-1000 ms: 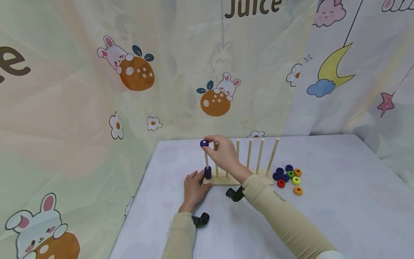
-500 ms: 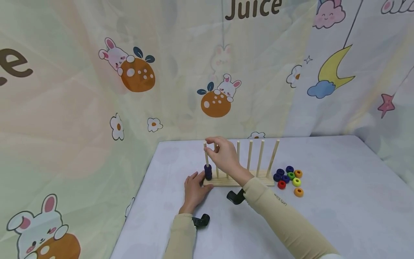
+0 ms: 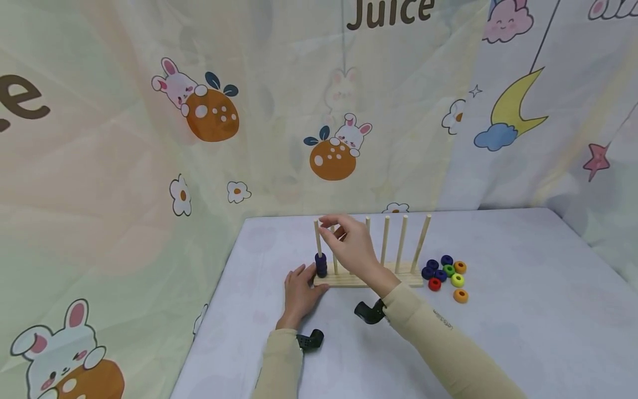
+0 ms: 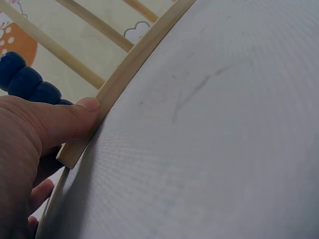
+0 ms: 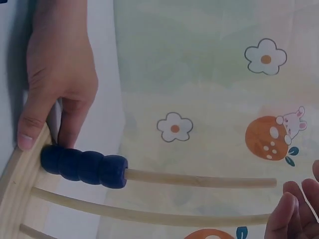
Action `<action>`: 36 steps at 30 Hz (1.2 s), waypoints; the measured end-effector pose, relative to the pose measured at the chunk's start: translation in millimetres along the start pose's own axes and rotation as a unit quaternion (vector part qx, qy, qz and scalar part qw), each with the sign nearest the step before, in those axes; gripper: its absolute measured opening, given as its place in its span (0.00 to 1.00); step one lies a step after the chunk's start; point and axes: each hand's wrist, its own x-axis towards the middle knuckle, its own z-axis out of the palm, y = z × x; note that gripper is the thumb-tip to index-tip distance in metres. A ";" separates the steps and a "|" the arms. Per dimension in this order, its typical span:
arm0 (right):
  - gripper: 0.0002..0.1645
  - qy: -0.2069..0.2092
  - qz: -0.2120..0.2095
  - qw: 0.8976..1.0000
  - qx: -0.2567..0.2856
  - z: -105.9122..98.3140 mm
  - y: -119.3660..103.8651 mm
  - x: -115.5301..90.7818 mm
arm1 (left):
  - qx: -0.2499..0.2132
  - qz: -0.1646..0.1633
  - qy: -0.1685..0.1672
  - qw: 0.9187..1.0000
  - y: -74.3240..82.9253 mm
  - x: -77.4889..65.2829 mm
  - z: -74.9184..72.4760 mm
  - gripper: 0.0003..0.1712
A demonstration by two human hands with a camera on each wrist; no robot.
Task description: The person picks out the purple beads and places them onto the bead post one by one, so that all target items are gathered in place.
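Observation:
A wooden peg rack has a flat base [image 3: 344, 281] with several upright pegs. On its leftmost peg sits a stack of dark blue beads [image 3: 321, 266], the upper part of the peg [image 5: 199, 178] bare. My left hand [image 3: 301, 292] grips the left end of the base, with the thumb [image 4: 75, 119] on the front and fingers behind, partly hidden. Near the tops of the left pegs is my right hand [image 3: 355, 246], its fingers loosely bent and holding nothing. In the right wrist view only its fingertips [image 5: 282, 214] show.
Right of the rack lie loose beads: several dark blue [image 3: 432, 265], a green [image 3: 449, 270], a red [image 3: 435, 284], a yellow [image 3: 457, 280] and two orange [image 3: 461, 296]. A printed curtain [image 3: 279, 83] hangs behind the white table [image 3: 523, 310].
A blue bead pinched at the leftmost peg's top was let go and dropped onto the stack. My right hand then drew slightly right and down. The left hand stayed put.

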 end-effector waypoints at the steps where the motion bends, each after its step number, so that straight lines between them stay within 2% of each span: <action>1: 0.11 -0.001 0.002 1.000 0.000 -1.1 1.2 -3.3 | -0.001 0.000 -0.001 1.000 0.2 0.0 -0.1 0.39; 8: 0.09 -0.002 0.027 1.000 -0.007 -4.3 18.6 -28.0 | -0.006 0.015 0.007 1.000 0.5 -1.4 -1.5 0.39; 19: 0.08 -0.004 0.080 0.997 -0.002 -1.2 40.7 -59.7 | -0.005 0.015 0.005 1.000 -0.5 -1.3 -0.4 0.39; 28: 0.07 0.013 0.128 0.992 -0.010 -7.1 61.0 -85.3 | -0.011 0.021 0.015 1.000 0.8 -1.5 0.7 0.38; 36: 0.06 0.037 0.142 0.989 -0.013 -14.5 78.2 -102.6 | -0.014 0.019 0.010 1.000 -0.7 -1.6 1.3 0.37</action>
